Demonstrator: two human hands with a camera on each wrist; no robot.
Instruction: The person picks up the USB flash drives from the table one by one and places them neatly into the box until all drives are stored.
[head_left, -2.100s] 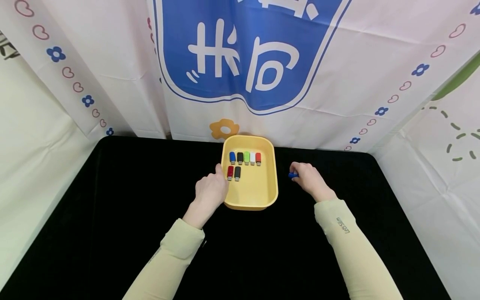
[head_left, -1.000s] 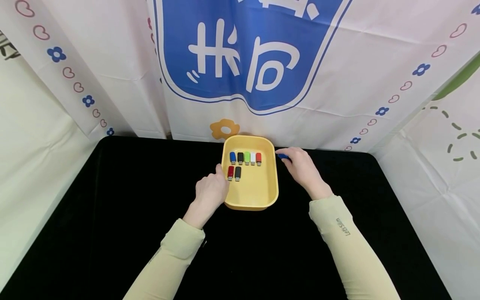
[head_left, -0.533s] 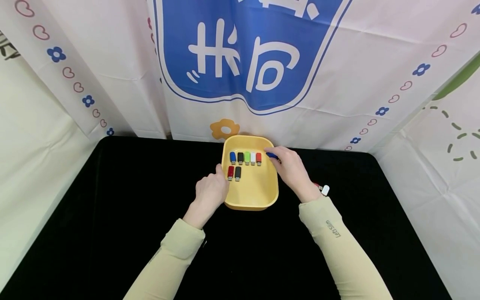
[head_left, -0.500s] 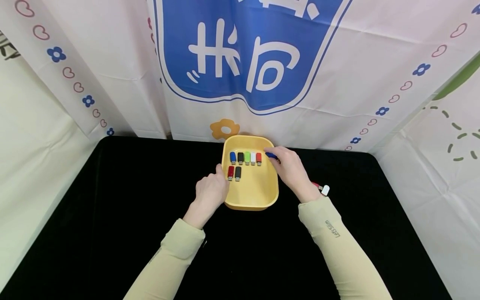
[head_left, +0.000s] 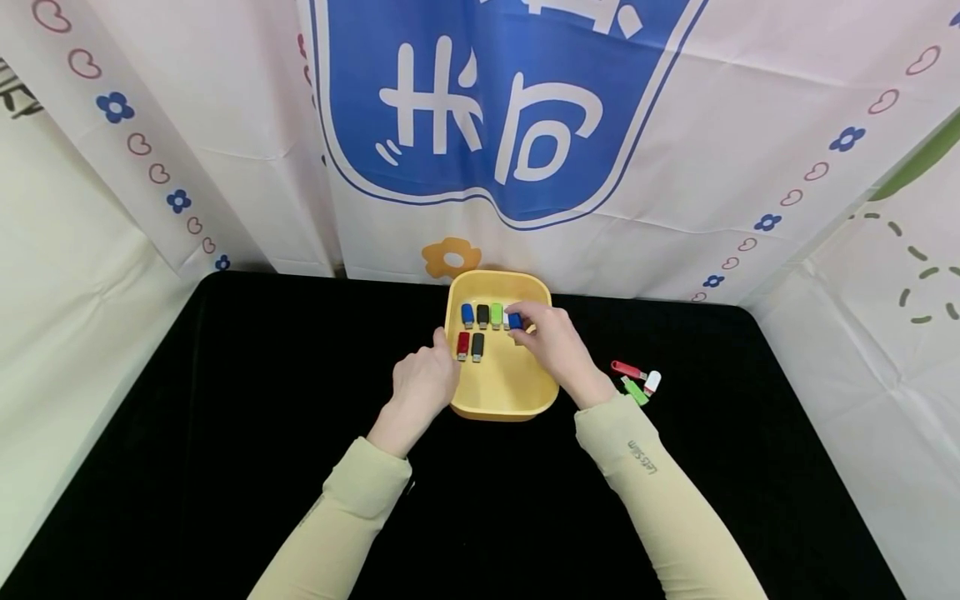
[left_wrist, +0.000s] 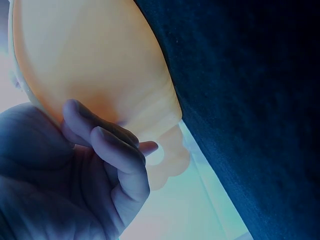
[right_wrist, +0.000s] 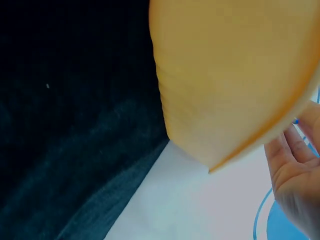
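While the left hand [head_left: 424, 379] holds the left wall of the yellow tray [head_left: 504, 412], fingers curled against its outside, I have the right hand [head_left: 551, 342] over the tray, pinching a dark-blue memory stick [head_left: 514, 322]. Held piece is at the right of the far row, partly covering a white stick [head_left: 506, 320]. Leftward of that: green stick [head_left: 497, 315], black stick [head_left: 483, 315], blue stick [head_left: 468, 315]. Near row, left side: dark-red stick [head_left: 463, 344], grey stick [head_left: 477, 347], metal ends facing near.

My judgement on setting down: lower slowly, level, metal end turned near to match the rest, then open the pinch straight upward so no neighbour gets dragged. Light steady pressure from the left should stop the tray sliding; leaning on the wall could tip it.

Right of the tray on the black worktop [head_left: 300, 467], close together: red stick [head_left: 626, 368], second white stick [head_left: 652, 382], second green stick [head_left: 635, 391].

Hard to make out: whether the held piece touches the tray floor, and which way its metal end points. Fingers hide the far row's right end. Left wrist view shows me no sticks; right wrist view cuts the hand off, leaving a blue speck between fingers.
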